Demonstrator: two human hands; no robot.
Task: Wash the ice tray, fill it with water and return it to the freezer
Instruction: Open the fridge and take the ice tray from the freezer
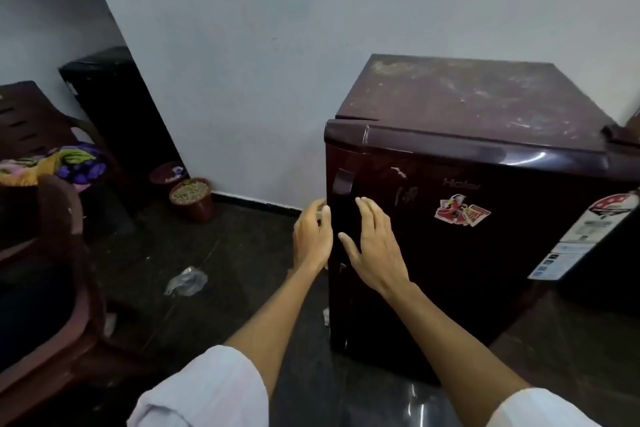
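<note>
- Sleeves, white, nearest.
- Left hand: fingers curled at the left edge of the door; grip unclear.
- Right hand: spread flat before the door front.
- Handle: upright, just above, between both hands.
- Ice tray: unseen, likely inside the shut fridge.

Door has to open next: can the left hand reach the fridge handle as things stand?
Likely yes: the left hand is at the edge of the fridge door, just below the handle, with nothing between them.
</note>
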